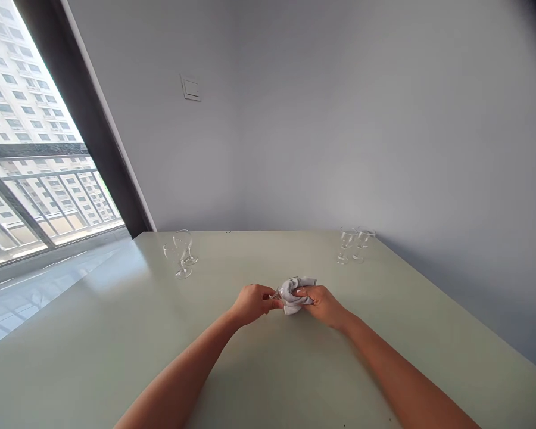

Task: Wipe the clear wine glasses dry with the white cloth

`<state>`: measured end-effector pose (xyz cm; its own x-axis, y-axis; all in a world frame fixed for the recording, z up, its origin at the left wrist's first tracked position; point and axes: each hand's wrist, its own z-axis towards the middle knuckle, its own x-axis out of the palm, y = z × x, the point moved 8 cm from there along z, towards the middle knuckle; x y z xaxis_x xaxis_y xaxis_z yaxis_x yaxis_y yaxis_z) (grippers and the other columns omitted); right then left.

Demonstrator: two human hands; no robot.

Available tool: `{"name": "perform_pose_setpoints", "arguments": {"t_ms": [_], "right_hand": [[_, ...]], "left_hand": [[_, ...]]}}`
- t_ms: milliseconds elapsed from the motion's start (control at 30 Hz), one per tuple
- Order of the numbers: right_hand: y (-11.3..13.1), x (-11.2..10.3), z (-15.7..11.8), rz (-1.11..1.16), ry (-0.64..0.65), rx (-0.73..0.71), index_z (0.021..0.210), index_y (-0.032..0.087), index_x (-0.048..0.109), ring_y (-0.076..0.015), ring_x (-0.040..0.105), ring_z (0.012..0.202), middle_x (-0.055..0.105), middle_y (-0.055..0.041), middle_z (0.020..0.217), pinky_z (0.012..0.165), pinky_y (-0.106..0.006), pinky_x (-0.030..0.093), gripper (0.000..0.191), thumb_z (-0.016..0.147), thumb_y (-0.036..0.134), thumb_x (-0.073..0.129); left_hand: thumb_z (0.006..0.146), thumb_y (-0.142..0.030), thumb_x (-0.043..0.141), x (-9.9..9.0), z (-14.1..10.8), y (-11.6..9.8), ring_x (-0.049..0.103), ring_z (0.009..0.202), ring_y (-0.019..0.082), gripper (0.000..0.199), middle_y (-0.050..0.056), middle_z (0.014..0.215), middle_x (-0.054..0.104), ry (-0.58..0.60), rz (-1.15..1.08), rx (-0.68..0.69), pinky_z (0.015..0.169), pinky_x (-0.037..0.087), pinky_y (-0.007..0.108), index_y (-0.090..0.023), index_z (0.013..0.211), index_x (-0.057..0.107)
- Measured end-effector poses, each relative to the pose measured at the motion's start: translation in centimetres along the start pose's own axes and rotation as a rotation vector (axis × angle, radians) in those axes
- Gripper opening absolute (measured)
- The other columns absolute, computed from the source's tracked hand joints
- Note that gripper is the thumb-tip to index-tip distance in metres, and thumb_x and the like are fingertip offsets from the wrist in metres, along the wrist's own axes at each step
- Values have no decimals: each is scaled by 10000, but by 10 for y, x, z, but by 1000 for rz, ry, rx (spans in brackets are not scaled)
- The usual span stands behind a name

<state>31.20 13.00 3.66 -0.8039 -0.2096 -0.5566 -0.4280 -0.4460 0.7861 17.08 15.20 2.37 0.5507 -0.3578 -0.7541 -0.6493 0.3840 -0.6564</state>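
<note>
In front of me, above the middle of the table, a stemmed glass (277,294) lies sideways between my hands. My left hand (255,305) pinches it at the stem or foot; which of the two I cannot tell. A light grey cloth (291,295) is bunched around the bowl, hiding most of it. Fingers of my right hand (320,304) are closed on this cloth, pressing it to the glass from the right.
Two clear stemmed glasses (183,271) stand at the left of the pale green table (116,351). Two more stemmed glasses (358,257) stand near the far right edge. Grey walls (339,119) border the table behind and right; a window with a railing (49,173) is at left.
</note>
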Motion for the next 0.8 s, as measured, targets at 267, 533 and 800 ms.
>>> {"name": "perform_pose_setpoints", "arguments": {"t_ms": [267, 533, 800], "right_hand": [[5, -31, -11, -377, -435, -124, 1230, 312, 466, -195, 477, 1130, 490, 12, 1266, 902, -361, 399, 427, 839, 167, 373], [49, 28, -10, -568, -118, -326, 1203, 295, 498, -267, 404, 1177, 444, -14, 1308, 1019, -499, 188, 373, 835, 259, 447], [-22, -9, -3, 474, -216, 315, 840, 181, 660, -225, 587, 837, 664, -66, 852, 744, -348, 436, 396, 779, 522, 468]], "left_hand": [[759, -530, 423, -28, 2, 35, 478, 530, 111, 378, -10, 608, 578, -233, 65, -240, 472, 269, 203, -217, 794, 634], [804, -226, 419, 0, -1, -8, 550, 631, 164, 210, 49, 643, 604, -256, 609, 162, 585, 330, 252, -174, 700, 594], [853, -381, 403, 18, -13, -40, 533, 607, 156, 309, 29, 620, 578, -299, 593, 448, 601, 365, 272, -193, 1076, 506]]}}
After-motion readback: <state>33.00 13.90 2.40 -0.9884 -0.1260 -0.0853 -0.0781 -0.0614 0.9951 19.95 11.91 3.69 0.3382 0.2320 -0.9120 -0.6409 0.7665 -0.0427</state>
